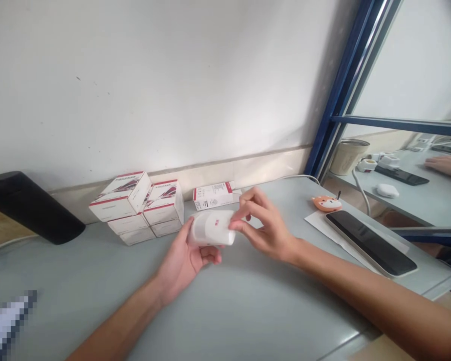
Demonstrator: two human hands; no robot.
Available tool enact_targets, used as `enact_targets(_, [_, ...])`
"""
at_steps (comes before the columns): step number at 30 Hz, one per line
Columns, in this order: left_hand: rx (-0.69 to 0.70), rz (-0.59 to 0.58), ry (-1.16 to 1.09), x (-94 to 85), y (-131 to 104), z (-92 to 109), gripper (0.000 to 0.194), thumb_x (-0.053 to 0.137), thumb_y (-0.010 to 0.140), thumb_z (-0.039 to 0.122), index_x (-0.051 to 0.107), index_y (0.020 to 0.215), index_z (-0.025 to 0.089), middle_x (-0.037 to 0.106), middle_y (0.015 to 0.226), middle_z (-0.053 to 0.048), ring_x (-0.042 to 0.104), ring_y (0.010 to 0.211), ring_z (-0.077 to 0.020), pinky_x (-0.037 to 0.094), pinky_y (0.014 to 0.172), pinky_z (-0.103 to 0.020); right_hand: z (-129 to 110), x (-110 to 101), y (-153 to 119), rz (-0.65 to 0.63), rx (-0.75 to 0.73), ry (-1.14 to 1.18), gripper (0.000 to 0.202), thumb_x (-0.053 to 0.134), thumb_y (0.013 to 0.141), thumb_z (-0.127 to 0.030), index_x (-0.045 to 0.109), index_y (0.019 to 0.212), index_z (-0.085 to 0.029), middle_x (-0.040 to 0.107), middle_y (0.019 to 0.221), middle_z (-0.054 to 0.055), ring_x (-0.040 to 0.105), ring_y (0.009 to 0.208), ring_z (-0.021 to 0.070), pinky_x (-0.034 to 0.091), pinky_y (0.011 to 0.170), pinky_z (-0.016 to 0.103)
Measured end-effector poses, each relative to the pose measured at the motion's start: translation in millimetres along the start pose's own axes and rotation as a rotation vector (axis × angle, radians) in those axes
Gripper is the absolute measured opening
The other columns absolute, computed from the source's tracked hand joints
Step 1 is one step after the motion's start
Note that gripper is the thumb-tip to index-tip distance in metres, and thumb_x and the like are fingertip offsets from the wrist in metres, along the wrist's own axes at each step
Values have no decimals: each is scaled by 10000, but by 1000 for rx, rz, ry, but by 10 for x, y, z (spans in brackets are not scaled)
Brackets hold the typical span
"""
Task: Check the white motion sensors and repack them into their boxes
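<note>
A white plastic motion sensor [212, 228] with a small red mark on its face is held above the table, lying lengthwise from left to right. My left hand [180, 263] is closed around its left end from below, with the thumb along the near-left edge and the fingers curled underneath. At the sensor's right end, my right hand [265, 228] pinches the edge between thumb and fingertips. Just behind the sensor lies an opened white and red carton [213, 195], its flap pointing right. My right palm faces partly away, so the exact fingertip contact is hard to see.
Several white and red boxes [124, 195] are stacked against the wall. A black object [35, 205] leans at the left. On the right are a phone [370, 243], paper [319, 224] and an orange animal-shaped item [326, 202]. A blue-framed glass partition [334, 110] edges the grey table [225, 311].
</note>
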State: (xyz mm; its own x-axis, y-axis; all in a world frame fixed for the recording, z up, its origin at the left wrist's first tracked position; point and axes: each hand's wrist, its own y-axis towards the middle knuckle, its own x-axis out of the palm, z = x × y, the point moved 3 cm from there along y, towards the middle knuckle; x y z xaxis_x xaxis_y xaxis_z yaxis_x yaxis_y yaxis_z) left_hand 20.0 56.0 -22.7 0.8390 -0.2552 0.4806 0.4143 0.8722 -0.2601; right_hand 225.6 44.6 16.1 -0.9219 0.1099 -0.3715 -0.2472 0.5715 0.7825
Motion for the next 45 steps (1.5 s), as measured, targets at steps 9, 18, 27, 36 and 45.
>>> enact_targets(9, [-21, -120, 225, 84, -72, -1, 376, 593, 1028, 505, 725, 1063, 155, 726, 822, -82, 672, 730, -205, 579, 767, -352, 112, 228, -74, -306, 231, 249, 757, 886, 821, -498, 543, 1476, -333, 515, 1367, 109, 507, 1286, 248, 518, 1094, 420])
enact_targets(18, [42, -150, 293, 225, -185, -59, 388, 599, 1018, 540, 681, 1168, 192, 733, 1032, -112, 688, 806, -235, 584, 753, -393, -17, 109, -48, -310, 293, 192, 399, 471, 1089, -522, 626, 1369, -283, 625, 1357, 93, 637, 1196, 260, 489, 1065, 461])
enact_targets(27, [125, 177, 129, 291, -154, -132, 401, 846, 869, 372, 672, 1163, 164, 772, 1092, -102, 740, 888, -219, 620, 882, -363, 194, 125, -85, -4, 794, 360, 647, 226, 1046, -763, 621, 1207, -276, 663, 1234, 85, 648, 1056, 240, 532, 785, 355])
enact_targets(36, [390, 279, 349, 170, -127, 78, 516, 855, 839, 422, 652, 1259, 202, 762, 1235, -96, 751, 1009, -259, 633, 834, -371, 293, 105, -50, -474, 1197, 848, 757, 284, 905, -939, 533, 970, -227, 536, 652, -18, 484, 428, 116, 182, 388, 226])
enact_targets(45, [467, 373, 592, 159, -250, 122, 561, 921, 753, 460, 634, 1192, 260, 784, 1109, -57, 755, 844, -257, 605, 839, -392, 285, 103, -33, -364, 1158, 956, 405, 577, 1049, -527, 412, 836, -225, 337, 664, -96, 216, 499, 52, 164, 459, 196])
